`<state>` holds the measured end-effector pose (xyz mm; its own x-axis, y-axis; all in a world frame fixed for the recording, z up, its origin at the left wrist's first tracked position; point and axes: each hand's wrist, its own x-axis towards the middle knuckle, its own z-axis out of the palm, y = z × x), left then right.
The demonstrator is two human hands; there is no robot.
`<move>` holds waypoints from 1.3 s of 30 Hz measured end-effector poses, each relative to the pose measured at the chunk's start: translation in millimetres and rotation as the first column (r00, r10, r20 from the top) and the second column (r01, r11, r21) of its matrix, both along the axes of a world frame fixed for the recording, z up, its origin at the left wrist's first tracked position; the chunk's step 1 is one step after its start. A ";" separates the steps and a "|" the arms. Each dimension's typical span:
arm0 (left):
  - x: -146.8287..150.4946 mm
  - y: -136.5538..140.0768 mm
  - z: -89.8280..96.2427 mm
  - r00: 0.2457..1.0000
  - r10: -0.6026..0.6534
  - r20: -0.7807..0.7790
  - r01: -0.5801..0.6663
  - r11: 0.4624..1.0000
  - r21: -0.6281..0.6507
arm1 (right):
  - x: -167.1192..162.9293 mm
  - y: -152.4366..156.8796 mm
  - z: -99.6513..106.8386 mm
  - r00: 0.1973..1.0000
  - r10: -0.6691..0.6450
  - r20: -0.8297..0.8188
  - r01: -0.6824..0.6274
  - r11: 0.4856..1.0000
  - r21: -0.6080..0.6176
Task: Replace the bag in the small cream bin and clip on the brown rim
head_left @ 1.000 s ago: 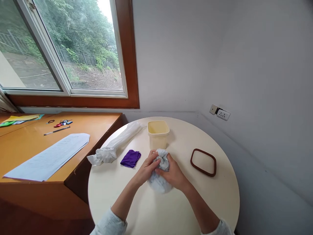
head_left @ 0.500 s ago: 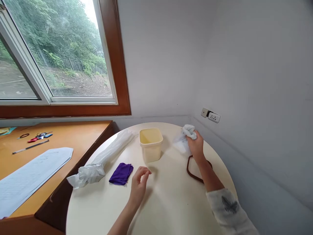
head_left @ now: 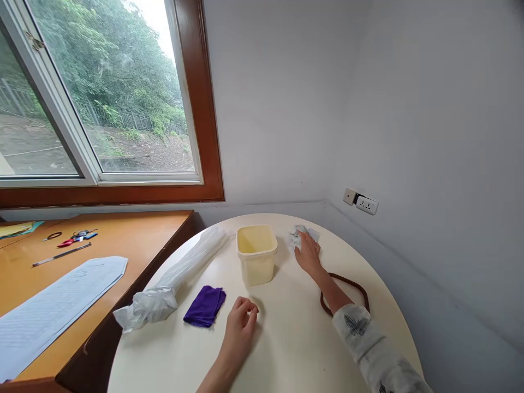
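My left hand (head_left: pixel 241 322) hovers over the table in front of a pale yellow plastic tub (head_left: pixel 257 267), fingers curled in, with nothing seen in them. To its left lies a folded purple cloth (head_left: pixel 204 307). At the back right, my right hand (head_left: pixel 310 255) reaches to a crumpled clear and whitish plastic bag (head_left: pixel 297 233) on the table. Its thumb and fingers are apart and touch the near side of the bag. A brown cord loop (head_left: pixel 352 281) lies partly beneath my right forearm. The tub stands upright with its top uncovered.
A long clear plastic bag (head_left: pixel 192 262) stretches along the left of the round cream table (head_left: pixel 286 349). An adjoining wooden desk (head_left: pixel 143 232) holds papers (head_left: pixel 61 305), a pen (head_left: pixel 61 255) and keys (head_left: pixel 79 236). Walls and a window border the back; a socket (head_left: pixel 367 205) is on the right wall.
My right hand has lowered the crumpled plastic bag onto the table and its fingers have spread. My left hand stays near the tub, its fingers curled. The view has shifted slightly.
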<state>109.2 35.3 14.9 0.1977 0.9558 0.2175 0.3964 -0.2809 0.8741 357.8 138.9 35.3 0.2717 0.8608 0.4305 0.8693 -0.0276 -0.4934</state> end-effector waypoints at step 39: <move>-53.5 25.1 -21.5 0.476 0.512 -0.715 -0.529 0.816 0.232 | -67.7 -157.1 -33.2 0.761 0.648 0.035 -0.602 0.724 -0.336</move>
<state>55.7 60.4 -6.7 -0.2591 0.9394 0.2243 0.9512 0.2080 0.2279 290.1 -18.2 2.1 -0.4163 0.9006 0.1250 0.7979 0.4278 -0.4247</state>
